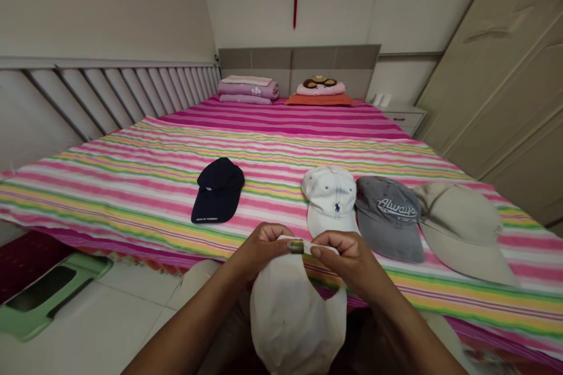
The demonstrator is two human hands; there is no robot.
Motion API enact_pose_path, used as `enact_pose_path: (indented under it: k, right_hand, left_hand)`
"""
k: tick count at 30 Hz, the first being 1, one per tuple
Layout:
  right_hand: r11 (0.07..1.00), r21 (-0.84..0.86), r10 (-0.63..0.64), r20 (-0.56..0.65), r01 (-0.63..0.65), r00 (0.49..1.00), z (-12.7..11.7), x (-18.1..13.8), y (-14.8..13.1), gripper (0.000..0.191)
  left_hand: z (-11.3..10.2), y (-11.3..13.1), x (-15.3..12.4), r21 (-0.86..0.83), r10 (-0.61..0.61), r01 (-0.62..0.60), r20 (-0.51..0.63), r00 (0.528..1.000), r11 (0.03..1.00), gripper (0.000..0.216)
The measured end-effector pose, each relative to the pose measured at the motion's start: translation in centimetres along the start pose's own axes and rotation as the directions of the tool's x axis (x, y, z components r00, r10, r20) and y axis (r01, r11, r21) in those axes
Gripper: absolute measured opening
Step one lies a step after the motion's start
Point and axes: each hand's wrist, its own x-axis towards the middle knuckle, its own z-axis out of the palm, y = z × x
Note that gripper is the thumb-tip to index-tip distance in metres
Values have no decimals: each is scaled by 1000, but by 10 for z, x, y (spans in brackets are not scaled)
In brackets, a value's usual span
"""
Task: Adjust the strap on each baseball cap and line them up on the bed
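Note:
A white baseball cap (294,310) hangs from my two hands above the bed's near edge, its back strap and brass-coloured buckle (297,246) uppermost. My left hand (268,249) pinches the strap just left of the buckle. On the other side of it, my right hand (341,255) grips the strap between thumb and fingers. Beyond my right hand lies a white cap with a small blue emblem (331,193). Beside that one are a grey cap with white lettering (389,217) and a beige cap (461,225). A navy cap (219,190) lies apart to the left.
The caps lie on a striped bedspread (132,170). Folded purple bedding (248,91) and a pink pillow (321,89) sit by the headboard (299,61). A white railing (109,94) runs along the left. A green stool (65,287) stands on the floor at lower left.

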Motion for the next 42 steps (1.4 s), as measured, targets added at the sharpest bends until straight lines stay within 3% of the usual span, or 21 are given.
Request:
enact_pose_path:
  k: [14,22,29,34,38,42]
  right_hand:
    - [975,209,57,73,-72,996,3,0,1,26]
    - [941,328,45,134,-87,990,2,4,9,26]
    - [961,261,63,110,-90,992,2,5,10,26]
    - [969,238,63,17,-65,998,4,5,9,27]
    - [957,276,100,-12,-93,995,7,5,9,28]
    - [951,293,109,-26,-96,994,10,6,11,27]
  left_hand:
    - [-4,-9,4,-42,10,-8,62,998,999,23]
    - [3,-3,3,-72,119,-115,57,991,991,25]
    - [4,-4,4,-30,156,-155,24,987,987,23]
    - [3,-6,3,15,158,-157,-23,987,987,23]
    - [-1,-8,1,21,142,-143,30,989,990,31]
    - [-2,-9,1,130,226,-224,0,974,966,27]
